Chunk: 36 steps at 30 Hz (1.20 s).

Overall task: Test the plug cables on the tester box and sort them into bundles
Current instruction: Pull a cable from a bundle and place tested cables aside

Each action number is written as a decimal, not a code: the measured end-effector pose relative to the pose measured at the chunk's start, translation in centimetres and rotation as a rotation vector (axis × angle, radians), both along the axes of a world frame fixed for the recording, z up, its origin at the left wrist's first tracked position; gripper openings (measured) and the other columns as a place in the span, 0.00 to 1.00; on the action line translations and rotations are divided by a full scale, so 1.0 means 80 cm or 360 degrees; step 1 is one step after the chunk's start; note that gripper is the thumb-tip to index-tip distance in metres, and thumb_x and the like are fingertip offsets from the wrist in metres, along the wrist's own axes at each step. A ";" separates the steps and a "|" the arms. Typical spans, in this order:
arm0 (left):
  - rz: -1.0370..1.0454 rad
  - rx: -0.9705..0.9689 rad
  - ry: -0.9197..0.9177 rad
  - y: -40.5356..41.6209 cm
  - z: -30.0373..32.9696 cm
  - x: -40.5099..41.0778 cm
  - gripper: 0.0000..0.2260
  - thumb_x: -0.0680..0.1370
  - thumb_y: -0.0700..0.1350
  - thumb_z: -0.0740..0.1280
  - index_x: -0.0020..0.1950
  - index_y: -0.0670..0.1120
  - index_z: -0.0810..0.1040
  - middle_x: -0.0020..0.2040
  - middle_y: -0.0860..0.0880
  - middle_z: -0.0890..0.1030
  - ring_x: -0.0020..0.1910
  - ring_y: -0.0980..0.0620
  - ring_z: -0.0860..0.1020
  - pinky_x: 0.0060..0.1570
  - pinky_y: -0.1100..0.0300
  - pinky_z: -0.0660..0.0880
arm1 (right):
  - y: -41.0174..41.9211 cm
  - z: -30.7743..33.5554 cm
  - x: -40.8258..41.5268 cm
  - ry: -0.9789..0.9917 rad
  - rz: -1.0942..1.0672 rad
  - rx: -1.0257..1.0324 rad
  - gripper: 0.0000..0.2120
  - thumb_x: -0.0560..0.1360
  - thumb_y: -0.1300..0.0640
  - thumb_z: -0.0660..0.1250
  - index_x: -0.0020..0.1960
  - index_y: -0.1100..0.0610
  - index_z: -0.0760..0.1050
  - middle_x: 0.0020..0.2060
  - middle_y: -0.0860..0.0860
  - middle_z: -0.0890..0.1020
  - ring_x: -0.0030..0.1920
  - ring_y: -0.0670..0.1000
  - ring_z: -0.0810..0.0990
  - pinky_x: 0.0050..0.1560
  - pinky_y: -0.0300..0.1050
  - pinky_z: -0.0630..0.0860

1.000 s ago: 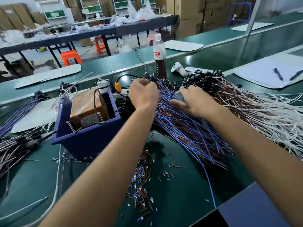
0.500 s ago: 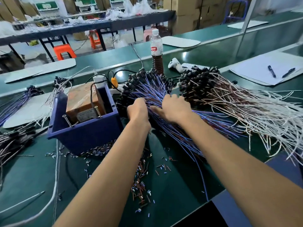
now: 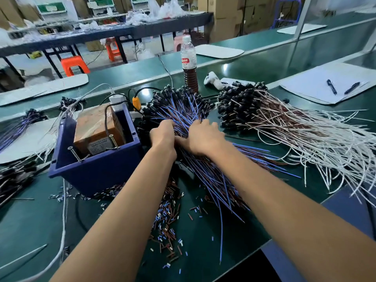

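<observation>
The left hand and right hand apparently grip the blue cable bundle.

Blue-and-brown cables with black plugs; white-and-reddish cables; dark blue bin round orange-brown box; green table; orange stool.

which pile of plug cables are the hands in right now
The blue-and-brown pile beside the blue bin. Both the left hand and right hand grip it; the white-and-brown pile lies untouched.
</observation>
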<state>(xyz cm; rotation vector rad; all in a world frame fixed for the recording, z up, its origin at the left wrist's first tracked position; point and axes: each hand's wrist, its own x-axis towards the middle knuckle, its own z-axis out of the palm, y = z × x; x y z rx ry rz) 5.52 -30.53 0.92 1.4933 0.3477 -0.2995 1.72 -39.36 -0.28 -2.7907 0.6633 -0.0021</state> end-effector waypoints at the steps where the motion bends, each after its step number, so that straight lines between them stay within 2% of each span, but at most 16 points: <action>1: -0.0015 0.0027 -0.0019 0.000 -0.002 -0.001 0.07 0.75 0.41 0.66 0.51 0.41 0.77 0.40 0.45 0.77 0.32 0.48 0.71 0.29 0.63 0.64 | -0.010 0.006 -0.001 0.0009 0.0057 0.0085 0.49 0.75 0.22 0.55 0.75 0.64 0.66 0.71 0.64 0.72 0.71 0.64 0.70 0.65 0.58 0.70; 3: -0.0024 -0.0002 -0.0034 0.001 -0.003 -0.005 0.10 0.75 0.41 0.66 0.55 0.40 0.77 0.43 0.44 0.79 0.33 0.47 0.74 0.25 0.65 0.65 | -0.033 0.023 -0.004 -0.0039 0.0111 0.0314 0.46 0.78 0.24 0.49 0.70 0.64 0.74 0.67 0.64 0.77 0.67 0.63 0.76 0.61 0.52 0.71; 5: -0.0028 -0.0042 -0.0046 0.003 -0.002 -0.008 0.11 0.75 0.40 0.65 0.57 0.39 0.77 0.45 0.44 0.80 0.33 0.48 0.74 0.26 0.66 0.67 | -0.059 0.039 -0.008 -0.0182 0.0041 0.0431 0.42 0.82 0.29 0.47 0.68 0.64 0.76 0.67 0.64 0.78 0.67 0.62 0.77 0.64 0.50 0.71; 7: -0.0047 -0.0019 -0.0035 0.003 -0.003 -0.009 0.14 0.76 0.40 0.63 0.61 0.39 0.76 0.48 0.44 0.79 0.41 0.48 0.73 0.38 0.57 0.69 | -0.086 0.045 -0.008 -0.0262 -0.0055 0.0348 0.34 0.86 0.38 0.47 0.67 0.65 0.76 0.67 0.65 0.78 0.66 0.62 0.77 0.65 0.50 0.71; 10: -0.0158 0.0058 -0.0035 0.006 -0.003 -0.016 0.09 0.75 0.40 0.62 0.54 0.42 0.73 0.48 0.45 0.74 0.47 0.47 0.71 0.47 0.49 0.70 | -0.106 0.036 -0.011 -0.0057 -0.0073 0.0270 0.20 0.87 0.52 0.53 0.60 0.65 0.77 0.66 0.65 0.78 0.60 0.61 0.78 0.59 0.49 0.73; 13: -0.0306 0.0109 0.0018 0.005 0.000 -0.024 0.10 0.77 0.41 0.65 0.57 0.43 0.74 0.54 0.45 0.78 0.53 0.44 0.77 0.61 0.45 0.75 | -0.104 0.022 -0.010 0.0093 -0.0069 0.0246 0.15 0.82 0.61 0.58 0.61 0.67 0.79 0.61 0.64 0.81 0.59 0.62 0.80 0.56 0.47 0.76; 15: -0.0411 0.0124 0.0040 0.005 0.003 -0.029 0.05 0.77 0.41 0.64 0.53 0.44 0.74 0.50 0.45 0.79 0.50 0.44 0.77 0.53 0.49 0.76 | -0.098 0.019 -0.008 0.0147 -0.0054 0.0259 0.12 0.80 0.65 0.58 0.56 0.67 0.79 0.53 0.65 0.81 0.53 0.62 0.80 0.51 0.46 0.77; 17: -0.0491 0.0093 0.0069 0.004 0.006 -0.034 0.01 0.78 0.40 0.64 0.47 0.45 0.75 0.41 0.45 0.81 0.42 0.45 0.79 0.46 0.50 0.80 | -0.091 0.020 -0.007 0.0192 -0.0047 0.0258 0.07 0.80 0.66 0.58 0.48 0.65 0.75 0.46 0.63 0.77 0.46 0.59 0.75 0.45 0.44 0.71; 19: -0.0540 0.0059 0.0069 0.002 0.011 -0.039 0.04 0.78 0.39 0.64 0.50 0.43 0.77 0.39 0.45 0.84 0.40 0.45 0.82 0.43 0.48 0.84 | -0.083 0.018 -0.006 0.0176 -0.0005 0.0188 0.07 0.80 0.65 0.59 0.46 0.64 0.74 0.45 0.61 0.77 0.45 0.59 0.75 0.45 0.44 0.70; 23: -0.0585 0.0088 0.0036 -0.006 0.022 -0.047 0.16 0.75 0.39 0.66 0.63 0.41 0.76 0.57 0.42 0.81 0.56 0.40 0.80 0.59 0.36 0.78 | -0.061 0.009 -0.005 0.0113 -0.0038 0.0046 0.07 0.78 0.62 0.63 0.41 0.61 0.69 0.51 0.62 0.80 0.48 0.62 0.77 0.47 0.47 0.70; 26: -0.0623 0.0116 0.0042 -0.005 0.029 -0.049 0.20 0.73 0.40 0.67 0.65 0.41 0.75 0.61 0.40 0.79 0.60 0.37 0.79 0.61 0.36 0.77 | -0.058 0.008 -0.008 0.0057 -0.0075 0.0047 0.08 0.77 0.62 0.64 0.40 0.60 0.67 0.56 0.63 0.82 0.45 0.61 0.75 0.46 0.47 0.71; 28: -0.0590 0.0121 0.0032 0.001 0.027 -0.050 0.17 0.73 0.41 0.67 0.62 0.41 0.77 0.58 0.41 0.81 0.57 0.39 0.80 0.61 0.37 0.77 | -0.065 0.012 -0.013 -0.0008 -0.0048 0.0057 0.05 0.77 0.62 0.62 0.43 0.61 0.75 0.55 0.64 0.83 0.46 0.62 0.78 0.46 0.47 0.72; 29: -0.0571 0.0133 0.0021 0.005 0.024 -0.049 0.14 0.74 0.41 0.67 0.60 0.41 0.77 0.56 0.42 0.82 0.55 0.39 0.81 0.63 0.37 0.76 | -0.069 0.014 -0.015 -0.0049 -0.0052 0.0066 0.08 0.77 0.61 0.62 0.48 0.62 0.79 0.56 0.64 0.83 0.49 0.63 0.80 0.48 0.47 0.73; 31: -0.0582 0.0135 -0.0013 0.014 0.016 -0.047 0.10 0.75 0.40 0.67 0.55 0.42 0.77 0.54 0.41 0.82 0.53 0.40 0.81 0.63 0.43 0.76 | -0.071 0.021 -0.019 -0.0135 -0.0086 0.0058 0.13 0.77 0.62 0.62 0.57 0.61 0.82 0.57 0.64 0.83 0.55 0.63 0.82 0.53 0.49 0.76; 33: -0.0643 0.0187 -0.0134 0.024 0.018 -0.050 0.05 0.76 0.41 0.67 0.52 0.44 0.77 0.49 0.43 0.80 0.47 0.46 0.78 0.56 0.49 0.77 | -0.066 0.033 -0.021 -0.0266 -0.0126 0.0015 0.14 0.76 0.62 0.62 0.58 0.59 0.83 0.56 0.63 0.83 0.55 0.64 0.82 0.56 0.51 0.78; 36: -0.0839 0.0462 -0.0392 0.062 0.034 -0.062 0.03 0.79 0.41 0.68 0.49 0.42 0.80 0.44 0.40 0.80 0.43 0.47 0.77 0.49 0.49 0.81 | -0.032 0.056 -0.024 -0.0736 -0.0026 -0.0095 0.12 0.77 0.62 0.63 0.53 0.57 0.85 0.50 0.60 0.86 0.50 0.63 0.83 0.55 0.53 0.80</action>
